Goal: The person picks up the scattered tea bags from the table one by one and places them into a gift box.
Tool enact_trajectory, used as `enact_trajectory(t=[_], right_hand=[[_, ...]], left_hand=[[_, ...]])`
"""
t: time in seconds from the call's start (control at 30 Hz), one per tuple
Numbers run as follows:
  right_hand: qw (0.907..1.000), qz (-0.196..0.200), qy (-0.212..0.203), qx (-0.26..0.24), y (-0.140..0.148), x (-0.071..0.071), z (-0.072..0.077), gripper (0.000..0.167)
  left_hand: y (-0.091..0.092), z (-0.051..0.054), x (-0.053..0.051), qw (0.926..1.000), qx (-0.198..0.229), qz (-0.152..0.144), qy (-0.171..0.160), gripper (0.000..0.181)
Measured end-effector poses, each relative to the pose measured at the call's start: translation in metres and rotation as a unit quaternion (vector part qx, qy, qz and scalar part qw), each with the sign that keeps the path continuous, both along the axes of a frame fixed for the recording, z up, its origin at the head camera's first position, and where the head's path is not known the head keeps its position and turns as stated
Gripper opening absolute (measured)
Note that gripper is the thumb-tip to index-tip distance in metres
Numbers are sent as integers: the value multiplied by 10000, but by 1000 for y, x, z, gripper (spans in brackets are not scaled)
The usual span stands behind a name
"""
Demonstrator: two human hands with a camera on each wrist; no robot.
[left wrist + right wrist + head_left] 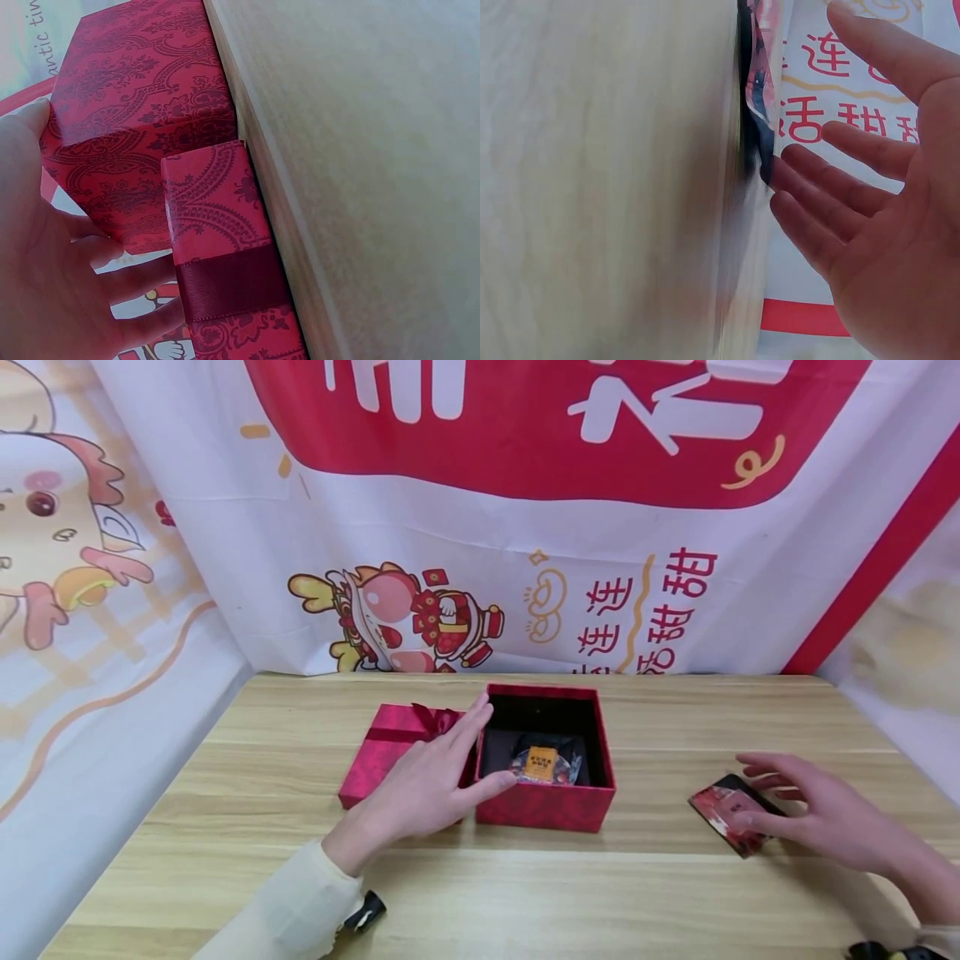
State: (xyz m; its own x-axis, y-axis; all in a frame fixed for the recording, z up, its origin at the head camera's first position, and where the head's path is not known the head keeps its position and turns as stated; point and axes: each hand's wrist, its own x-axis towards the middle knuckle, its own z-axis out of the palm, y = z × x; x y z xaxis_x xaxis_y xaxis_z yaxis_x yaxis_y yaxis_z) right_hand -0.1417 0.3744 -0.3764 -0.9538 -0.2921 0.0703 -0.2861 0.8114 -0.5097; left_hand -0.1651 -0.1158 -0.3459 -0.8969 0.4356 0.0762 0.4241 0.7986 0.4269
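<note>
A red patterned gift box [545,808] stands uncovered on the table, its dark inside holding a clear packet with an orange label [542,763]. Over the box's left side reaches my left hand [423,781], its thumb at the front rim and its fingers extended along the left wall. Just left of the box, partly behind that hand, lies the red lid [390,743] with a dark red ribbon bow. At the right, a flat red and black packet [723,810] rests on the table. My right hand [817,814] hovers around it with spread, slightly bent fingers; the right wrist view shows no grip.
The wooden table [600,893] runs back to a printed white and red cloth [480,543] hanging behind it. Another printed cloth [97,693] hangs along the left side. Black straps [365,912] show at the wrists.
</note>
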Motion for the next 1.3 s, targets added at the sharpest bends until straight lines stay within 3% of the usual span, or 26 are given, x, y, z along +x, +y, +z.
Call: enact_trajectory(t=[0.3,0.77,1.3], right_hand=[[9971,-141,-90,740,0,0,-6,95],[9962,145,162,840,-8,1,-10,98],[9952,330,629,678,-16,-5,-9,88]], left_hand=[[0,0,0,10000,13,5,-18,100],[0,0,1,10000,25,36,-12,98],[-1,0,0,10000,-7,25,-42,101]])
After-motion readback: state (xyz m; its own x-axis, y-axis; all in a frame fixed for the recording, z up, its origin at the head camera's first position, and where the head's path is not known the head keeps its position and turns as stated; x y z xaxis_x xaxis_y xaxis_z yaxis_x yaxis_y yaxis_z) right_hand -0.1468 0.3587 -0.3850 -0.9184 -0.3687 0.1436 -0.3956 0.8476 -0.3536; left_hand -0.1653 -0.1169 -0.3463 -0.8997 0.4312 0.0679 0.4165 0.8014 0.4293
